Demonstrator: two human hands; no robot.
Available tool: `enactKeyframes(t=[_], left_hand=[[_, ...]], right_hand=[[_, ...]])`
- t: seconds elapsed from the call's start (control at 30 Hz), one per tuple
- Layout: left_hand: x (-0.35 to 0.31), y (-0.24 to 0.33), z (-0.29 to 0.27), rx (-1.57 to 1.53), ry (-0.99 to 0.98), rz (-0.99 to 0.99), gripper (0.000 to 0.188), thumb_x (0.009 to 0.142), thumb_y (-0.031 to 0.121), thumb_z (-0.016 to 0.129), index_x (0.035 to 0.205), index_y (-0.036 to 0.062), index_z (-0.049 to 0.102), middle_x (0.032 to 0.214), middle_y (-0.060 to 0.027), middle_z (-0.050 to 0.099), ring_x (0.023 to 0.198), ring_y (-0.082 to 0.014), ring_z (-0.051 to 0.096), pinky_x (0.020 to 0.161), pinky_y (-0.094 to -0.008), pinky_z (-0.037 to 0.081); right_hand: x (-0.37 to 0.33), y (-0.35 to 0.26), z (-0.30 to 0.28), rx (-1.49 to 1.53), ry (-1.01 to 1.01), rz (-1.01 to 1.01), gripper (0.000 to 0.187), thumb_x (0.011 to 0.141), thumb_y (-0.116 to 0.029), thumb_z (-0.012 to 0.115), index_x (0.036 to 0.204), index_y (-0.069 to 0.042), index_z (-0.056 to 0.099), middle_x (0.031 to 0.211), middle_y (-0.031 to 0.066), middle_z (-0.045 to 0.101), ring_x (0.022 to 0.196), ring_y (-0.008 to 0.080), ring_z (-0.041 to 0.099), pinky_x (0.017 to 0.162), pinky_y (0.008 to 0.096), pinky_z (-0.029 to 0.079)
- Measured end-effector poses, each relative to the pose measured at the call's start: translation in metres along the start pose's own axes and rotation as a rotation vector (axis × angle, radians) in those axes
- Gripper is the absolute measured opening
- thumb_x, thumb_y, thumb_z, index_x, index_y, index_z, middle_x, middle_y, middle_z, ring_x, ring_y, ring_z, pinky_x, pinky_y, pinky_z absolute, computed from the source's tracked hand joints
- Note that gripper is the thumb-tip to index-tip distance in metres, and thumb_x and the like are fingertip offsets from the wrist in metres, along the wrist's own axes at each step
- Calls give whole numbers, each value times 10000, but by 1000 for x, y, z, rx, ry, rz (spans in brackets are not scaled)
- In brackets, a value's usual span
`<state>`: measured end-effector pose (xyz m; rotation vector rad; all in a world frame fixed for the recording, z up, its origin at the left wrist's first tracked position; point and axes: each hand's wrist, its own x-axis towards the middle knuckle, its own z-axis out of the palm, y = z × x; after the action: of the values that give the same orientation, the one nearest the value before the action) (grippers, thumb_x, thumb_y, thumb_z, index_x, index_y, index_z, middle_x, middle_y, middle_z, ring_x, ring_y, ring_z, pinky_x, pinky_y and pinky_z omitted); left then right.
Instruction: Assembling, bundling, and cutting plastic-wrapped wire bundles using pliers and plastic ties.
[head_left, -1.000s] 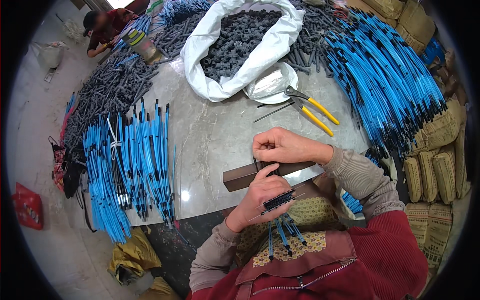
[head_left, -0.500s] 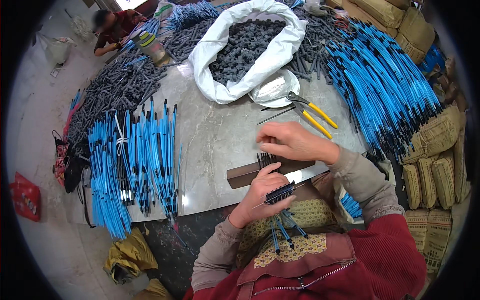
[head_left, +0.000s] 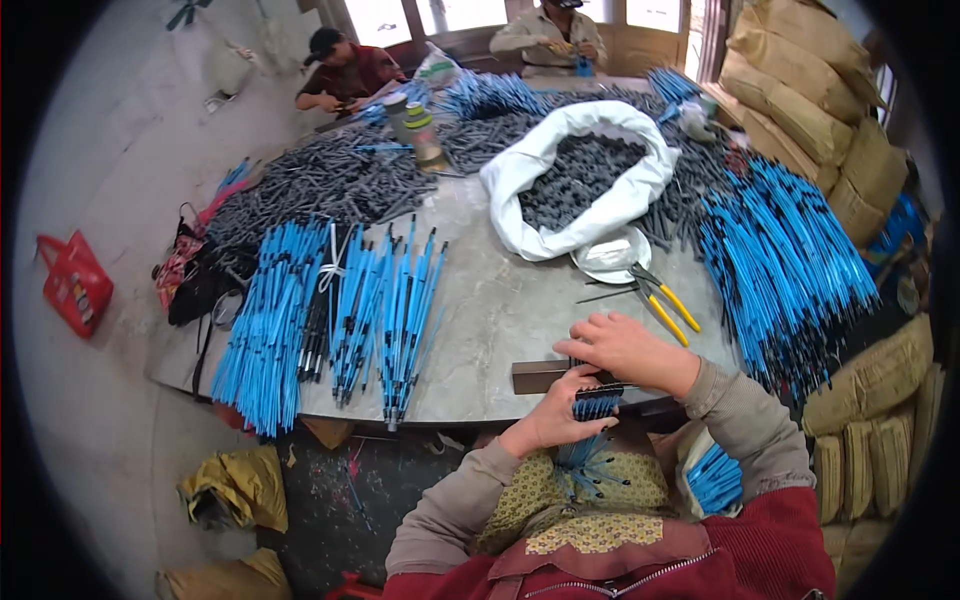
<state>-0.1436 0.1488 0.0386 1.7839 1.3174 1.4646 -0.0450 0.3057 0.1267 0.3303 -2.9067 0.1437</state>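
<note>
My left hand (head_left: 553, 415) is closed round a bundle of thin blue rods (head_left: 597, 403) with black ends, held over my lap at the table's front edge. The rods' lower ends fan out below that hand. My right hand (head_left: 638, 350) lies just above it, fingers stretched and slightly bent over the bundle's upper tips. Whether it touches the tips is hard to make out. Behind both hands, a brown rectangular bar (head_left: 537, 377) lies along the table edge, partly covered by them.
Pliers with yellow handles (head_left: 667, 312) lie beyond my right hand, by a white dish (head_left: 612, 255). A white sack (head_left: 510, 180) holds dark grey pieces. Blue rods lie in piles left (head_left: 265, 335) and right (head_left: 790, 275). Two people sit at the far side.
The view has tilted up, bringing a second person into sight. My right hand has come down over the bundle's tips. The bundle in my left hand has turned.
</note>
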Motion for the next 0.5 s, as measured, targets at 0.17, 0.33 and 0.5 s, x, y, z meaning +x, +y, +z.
enactKeyframes(t=[0.17,0.33,0.5], left_hand=[[-6,6,2,-244,32,-143,201,805,109,797,976,49,712,998,-47,689,900,-163,651,882,-318,518],[2,55,-17,-191,-107,-43,224,836,83,772,1016,2,666,951,-72,680,866,-192,655,781,-314,533],[12,142,-39,25,-362,280,221,859,55,740,1041,-25,645,918,-124,657,811,-285,653,731,-349,526]], right_hand=[[-2,-5,4,4,-118,-13,355,828,-102,620,1179,-101,569,1036,75,582,998,292,601,829,410,472],[-23,-13,-1,14,-21,40,326,843,-90,626,1164,-92,570,1011,93,576,990,306,607,819,419,482],[-46,-64,-52,409,-76,212,294,871,-68,634,1160,-33,598,1083,134,631,1057,315,630,887,398,500]])
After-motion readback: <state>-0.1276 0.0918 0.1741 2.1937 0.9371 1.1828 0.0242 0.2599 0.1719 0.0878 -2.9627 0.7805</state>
